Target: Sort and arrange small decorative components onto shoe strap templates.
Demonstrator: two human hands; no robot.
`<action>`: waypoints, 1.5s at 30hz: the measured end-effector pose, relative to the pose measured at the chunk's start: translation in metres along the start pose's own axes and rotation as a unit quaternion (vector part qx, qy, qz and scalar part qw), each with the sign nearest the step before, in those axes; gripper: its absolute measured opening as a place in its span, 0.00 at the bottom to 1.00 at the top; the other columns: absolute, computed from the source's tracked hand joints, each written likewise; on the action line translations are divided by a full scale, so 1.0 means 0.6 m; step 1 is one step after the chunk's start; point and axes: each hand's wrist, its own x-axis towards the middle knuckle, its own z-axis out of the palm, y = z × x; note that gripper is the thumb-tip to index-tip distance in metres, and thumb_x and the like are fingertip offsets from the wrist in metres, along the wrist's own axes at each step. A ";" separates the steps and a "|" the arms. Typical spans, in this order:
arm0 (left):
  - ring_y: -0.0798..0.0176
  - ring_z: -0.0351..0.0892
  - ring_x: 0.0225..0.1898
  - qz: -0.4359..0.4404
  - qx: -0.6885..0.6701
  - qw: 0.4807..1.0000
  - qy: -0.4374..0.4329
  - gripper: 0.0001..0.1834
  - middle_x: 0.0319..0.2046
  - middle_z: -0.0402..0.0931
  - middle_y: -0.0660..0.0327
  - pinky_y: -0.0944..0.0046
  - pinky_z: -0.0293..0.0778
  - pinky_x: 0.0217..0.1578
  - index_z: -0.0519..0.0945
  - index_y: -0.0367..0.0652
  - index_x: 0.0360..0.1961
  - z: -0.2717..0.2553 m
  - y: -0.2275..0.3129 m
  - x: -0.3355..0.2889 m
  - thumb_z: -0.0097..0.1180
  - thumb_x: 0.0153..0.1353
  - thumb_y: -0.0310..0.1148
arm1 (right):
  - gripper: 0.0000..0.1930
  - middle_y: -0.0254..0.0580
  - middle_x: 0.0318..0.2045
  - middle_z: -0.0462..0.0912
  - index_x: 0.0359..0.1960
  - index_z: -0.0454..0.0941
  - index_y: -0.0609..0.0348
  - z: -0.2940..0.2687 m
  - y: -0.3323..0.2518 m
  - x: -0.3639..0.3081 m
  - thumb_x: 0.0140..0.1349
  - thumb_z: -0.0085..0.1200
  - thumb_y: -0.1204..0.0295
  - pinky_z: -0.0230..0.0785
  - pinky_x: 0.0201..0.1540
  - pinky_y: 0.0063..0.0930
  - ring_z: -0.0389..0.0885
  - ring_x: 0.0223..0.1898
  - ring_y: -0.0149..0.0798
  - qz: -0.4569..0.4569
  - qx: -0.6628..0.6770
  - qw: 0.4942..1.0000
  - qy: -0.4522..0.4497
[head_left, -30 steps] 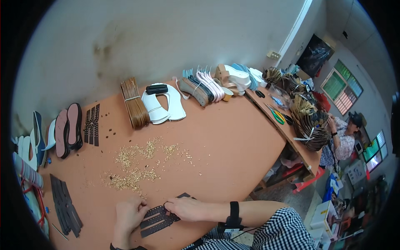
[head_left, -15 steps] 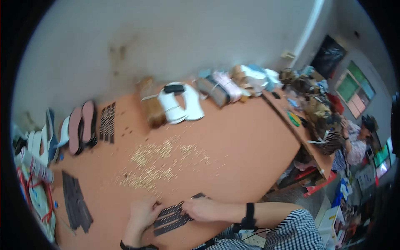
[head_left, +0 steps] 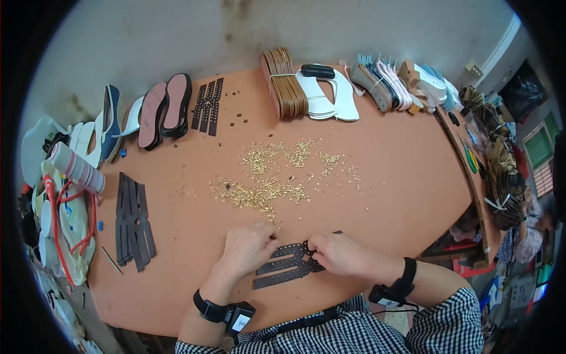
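A dark strap piece (head_left: 276,276), split into several strips and dotted with small holes or studs, lies on the table in front of me. My right hand (head_left: 341,253) pinches it near its middle, where the strips meet. My left hand (head_left: 247,248) hovers at its upper left edge with the fingers curled together; whatever the fingertips hold is too small to make out. Just beyond both hands, small gold-coloured metal bits (head_left: 253,196) are scattered in loose heaps.
Plain dark strap pieces (head_left: 134,221) lie at the left, near a striped cup (head_left: 79,168); studded ones (head_left: 207,107) lie farther back. Sandal soles (head_left: 177,105), a brown bundle (head_left: 285,82) and white cutouts (head_left: 345,100) line the wall. Another person (head_left: 527,236) sits at the far right.
The view has turned, so the table's things appear shifted right and higher, and sharper. Both hands stay at the strap piece, in much the same grip.
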 end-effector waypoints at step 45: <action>0.50 0.79 0.32 -0.013 -0.011 1.000 -0.026 0.08 0.28 0.79 0.56 0.53 0.73 0.32 0.79 0.43 0.28 -0.006 0.005 -0.001 0.55 0.52 0.36 | 0.05 0.47 0.34 0.74 0.32 0.75 0.63 0.020 -0.026 -0.039 0.56 0.53 0.75 0.73 0.36 0.38 0.78 0.32 0.51 0.013 -0.053 0.994 0.092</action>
